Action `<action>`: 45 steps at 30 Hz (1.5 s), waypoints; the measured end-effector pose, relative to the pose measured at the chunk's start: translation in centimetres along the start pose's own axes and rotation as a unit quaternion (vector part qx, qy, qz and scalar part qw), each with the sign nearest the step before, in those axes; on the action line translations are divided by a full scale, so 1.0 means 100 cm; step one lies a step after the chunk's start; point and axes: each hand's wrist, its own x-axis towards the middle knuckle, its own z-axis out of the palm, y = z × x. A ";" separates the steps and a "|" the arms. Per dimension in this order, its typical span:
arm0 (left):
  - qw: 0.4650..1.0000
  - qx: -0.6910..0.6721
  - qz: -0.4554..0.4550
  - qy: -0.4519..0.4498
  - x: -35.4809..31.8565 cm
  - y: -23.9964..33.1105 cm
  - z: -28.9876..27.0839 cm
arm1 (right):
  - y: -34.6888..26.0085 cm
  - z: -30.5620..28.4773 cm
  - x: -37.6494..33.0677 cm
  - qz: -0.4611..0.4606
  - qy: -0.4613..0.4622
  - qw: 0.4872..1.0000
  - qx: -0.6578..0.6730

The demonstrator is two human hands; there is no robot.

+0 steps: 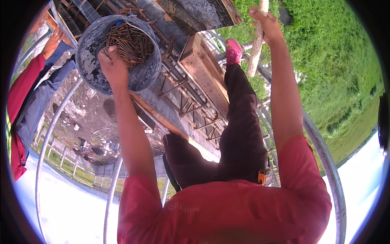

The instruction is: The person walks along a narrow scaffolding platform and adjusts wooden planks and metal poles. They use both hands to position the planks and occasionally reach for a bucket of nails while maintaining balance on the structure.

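Note:
A grey, scuffed bucket point(91, 30) at the upper left holds a heap of long, rusty nails point(134, 44). My left hand point(112, 67) is inside its near rim, fingers curled in a pinch at the edge of the heap. What those fingers hold, if anything, I cannot make out. At the upper right my right hand point(269, 26) is wrapped round a thick, pale wooden handle point(257, 49). The handle stands roughly upright in the picture, and its top runs out of view, so the tool's kind is hidden.
Beneath the bucket runs a form of timber boards point(207, 69) with a steel rebar cage point(189, 99) inside. Metal scaffold pipes point(325, 158) curve around me. Grass lies far below on the right, bare dirt on the left. Another person's hand point(53, 42) is at the far left.

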 end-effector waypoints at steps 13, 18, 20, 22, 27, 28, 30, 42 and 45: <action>0.935 -0.137 -0.276 0.173 -0.096 -0.021 -0.098 | -0.024 0.065 0.032 -0.036 -0.092 0.973 -0.210; 0.935 -0.133 -0.263 0.195 -0.101 -0.052 -0.083 | -0.024 0.079 0.020 -0.043 -0.035 0.964 -0.261; 0.941 -0.133 -0.252 0.182 -0.094 -0.063 -0.073 | -0.022 0.084 0.012 -0.027 -0.010 0.962 -0.273; 0.945 -0.082 -0.274 0.157 -0.085 -0.073 -0.064 | -0.023 0.087 0.004 -0.057 -0.044 0.973 -0.220; 0.934 -0.076 -0.335 0.093 -0.070 -0.092 -0.046 | -0.028 0.103 -0.016 -0.054 0.000 0.960 -0.273; 0.947 -0.077 -0.294 0.108 -0.070 -0.095 -0.041 | -0.031 0.105 -0.018 -0.055 0.009 0.959 -0.277; 0.964 -0.034 -0.233 0.125 -0.070 -0.099 -0.038 | -0.036 0.104 -0.021 -0.037 -0.071 0.967 -0.241; 0.932 0.041 -0.339 0.122 -0.067 -0.064 -0.040 | -0.031 0.120 -0.031 -0.020 -0.038 0.939 -0.342; 0.959 -0.034 -0.254 0.124 -0.064 -0.069 -0.041 | -0.042 0.120 -0.034 -0.040 -0.030 0.949 -0.310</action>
